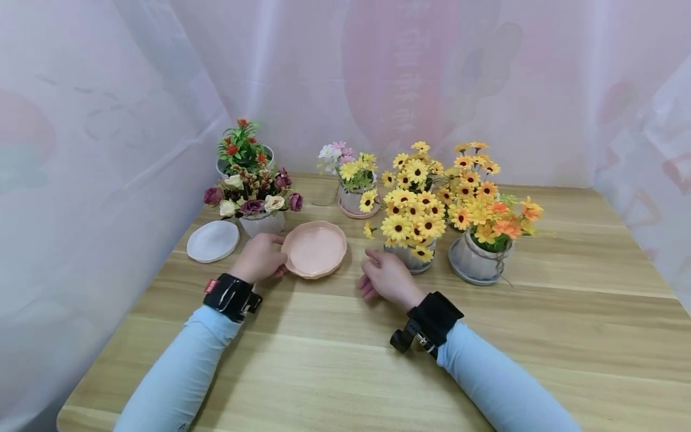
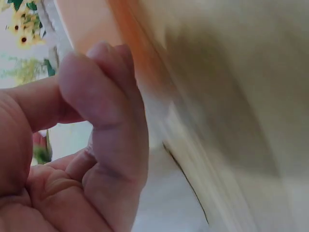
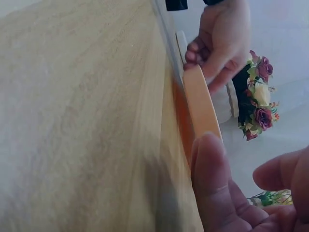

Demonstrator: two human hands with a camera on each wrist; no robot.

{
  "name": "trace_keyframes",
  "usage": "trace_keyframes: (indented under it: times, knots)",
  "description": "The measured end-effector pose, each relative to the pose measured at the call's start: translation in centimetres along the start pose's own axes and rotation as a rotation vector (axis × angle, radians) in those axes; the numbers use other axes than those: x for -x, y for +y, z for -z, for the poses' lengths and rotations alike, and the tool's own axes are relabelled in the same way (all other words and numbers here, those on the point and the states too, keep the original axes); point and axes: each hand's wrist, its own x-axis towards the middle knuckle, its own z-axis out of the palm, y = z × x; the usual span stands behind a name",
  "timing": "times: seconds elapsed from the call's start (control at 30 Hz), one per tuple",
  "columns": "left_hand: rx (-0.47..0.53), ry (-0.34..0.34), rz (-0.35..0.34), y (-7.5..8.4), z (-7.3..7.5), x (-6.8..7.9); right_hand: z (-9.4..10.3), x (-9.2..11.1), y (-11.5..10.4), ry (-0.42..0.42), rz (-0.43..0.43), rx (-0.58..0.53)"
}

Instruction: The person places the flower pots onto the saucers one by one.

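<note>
A pink, scalloped round saucer [image 1: 315, 249] sits near the middle of the wooden table. My left hand [image 1: 260, 257] pinches its left rim between thumb and fingers; the right wrist view shows the saucer [image 3: 203, 106] edge-on in that grip. To the right of the saucer, my right hand [image 1: 390, 279] is held apart from it, thumb and fingers separated and holding nothing. A pot of yellow daisies [image 1: 412, 225] stands just behind the right hand. Behind the left hand is a white pot of purple and cream roses [image 1: 256, 201].
At the left lies a white round saucer [image 1: 213, 241]. Red flowers in a pot [image 1: 243, 147] stand at the back left, a pink-and-yellow bouquet [image 1: 351, 171] at the back middle. An orange-flowered pot [image 1: 483, 252] on a grey saucer occupies the right. Printed curtains [image 1: 302, 78] surround the table.
</note>
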Motion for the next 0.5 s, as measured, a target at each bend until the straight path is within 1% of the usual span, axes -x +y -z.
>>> trace_keyframes:
  times: [0.13,0.23,0.33,0.5]
  knots:
    - [0.002,-0.025,-0.02,1.4,-1.0,-1.4,-0.7,-0.9,0.1,0.026,-0.061,-0.04]
    - [-0.002,-0.046,-0.022,2.3,-1.5,-2.2,-1.1,-1.5,0.1,0.048,-0.098,-0.07]
    - [0.004,-0.064,0.0,2.9,-1.8,-2.7,-1.5,-2.1,0.0,0.063,-0.127,-0.114]
    - [0.012,-0.091,0.041,3.3,-2.0,-3.0,-1.7,-3.1,0.0,0.079,-0.16,-0.176]
